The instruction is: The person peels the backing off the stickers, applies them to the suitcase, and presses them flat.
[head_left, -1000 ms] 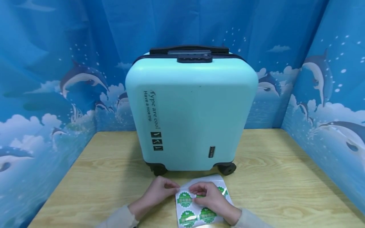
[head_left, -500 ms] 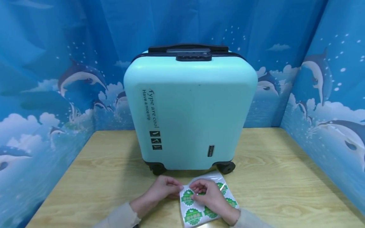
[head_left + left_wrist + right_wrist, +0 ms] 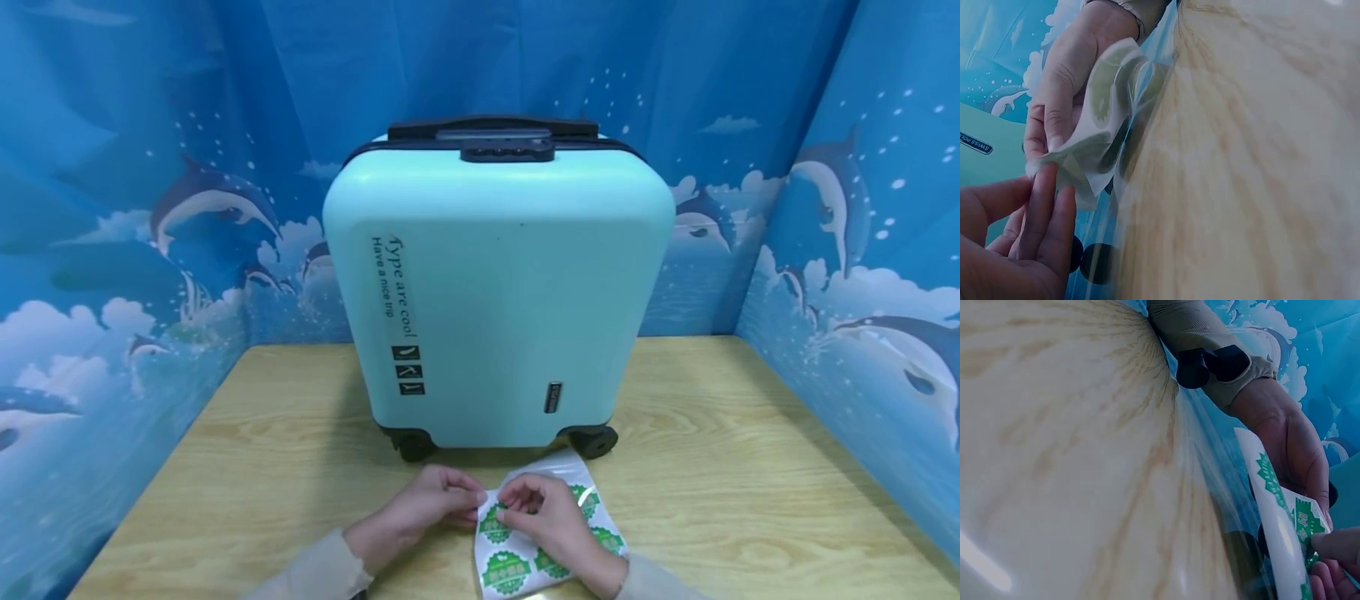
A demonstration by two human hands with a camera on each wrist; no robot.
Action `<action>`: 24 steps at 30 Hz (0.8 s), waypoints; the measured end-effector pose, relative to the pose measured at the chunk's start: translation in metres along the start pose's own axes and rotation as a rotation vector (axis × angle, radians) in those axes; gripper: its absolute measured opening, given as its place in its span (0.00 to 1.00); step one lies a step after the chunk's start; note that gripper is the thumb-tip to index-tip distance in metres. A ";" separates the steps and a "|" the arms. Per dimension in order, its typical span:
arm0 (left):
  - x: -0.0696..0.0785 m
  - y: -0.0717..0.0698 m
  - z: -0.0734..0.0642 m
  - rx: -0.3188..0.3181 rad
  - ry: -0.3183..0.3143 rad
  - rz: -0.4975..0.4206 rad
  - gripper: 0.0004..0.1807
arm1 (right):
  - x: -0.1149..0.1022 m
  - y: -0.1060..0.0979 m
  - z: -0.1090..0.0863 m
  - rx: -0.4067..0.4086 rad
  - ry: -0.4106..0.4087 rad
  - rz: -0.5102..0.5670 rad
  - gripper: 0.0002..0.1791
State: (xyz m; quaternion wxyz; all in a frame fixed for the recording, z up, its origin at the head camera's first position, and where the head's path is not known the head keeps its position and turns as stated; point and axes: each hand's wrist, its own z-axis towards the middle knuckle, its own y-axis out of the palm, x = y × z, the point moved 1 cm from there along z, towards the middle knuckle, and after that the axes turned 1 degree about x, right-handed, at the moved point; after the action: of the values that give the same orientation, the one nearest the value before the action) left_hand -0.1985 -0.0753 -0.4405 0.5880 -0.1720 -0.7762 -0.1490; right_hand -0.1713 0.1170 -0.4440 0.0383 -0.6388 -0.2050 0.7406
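A white sheet of round green stickers [image 3: 558, 463] lies tilted in front of the suitcase, its near part bent up off the table. My left hand [image 3: 429, 505] pinches the sheet's upper left corner between thumb and fingers. Over the sheet, my right hand [image 3: 553, 523] has its thumb and curled fingers at the upper left sticker [image 3: 493, 527], close beside the left fingertips. From the left wrist, the back of the sheet [image 3: 1100, 119] shows curved between both hands. In the right wrist view the right thumb [image 3: 1337, 545] presses on a green sticker [image 3: 1305, 520].
An upright mint suitcase [image 3: 495, 308] with black wheels and a top handle stands just behind the hands. It rests on a wood-grain table [image 3: 720, 467]. Blue curtains [image 3: 847, 250] printed with dolphins enclose the back and sides.
The left hand and the sheet have shifted slightly to the right, and the sheet has turned a little. The right thumb has slid slightly left on the upper left sticker.
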 end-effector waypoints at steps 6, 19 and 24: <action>0.000 0.002 0.001 -0.013 -0.012 0.000 0.12 | -0.001 0.000 -0.001 0.012 -0.042 0.006 0.12; -0.005 0.000 0.002 -0.089 -0.085 -0.134 0.11 | 0.002 -0.002 0.001 -0.008 -0.051 -0.043 0.12; -0.006 -0.002 0.002 -0.118 -0.083 -0.167 0.10 | 0.003 -0.002 0.003 -0.012 -0.063 -0.027 0.10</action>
State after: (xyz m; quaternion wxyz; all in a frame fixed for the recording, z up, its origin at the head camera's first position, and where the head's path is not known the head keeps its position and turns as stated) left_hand -0.1995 -0.0764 -0.4469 0.5296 -0.1471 -0.8015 -0.2355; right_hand -0.1749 0.1189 -0.4461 0.0380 -0.6124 -0.2191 0.7586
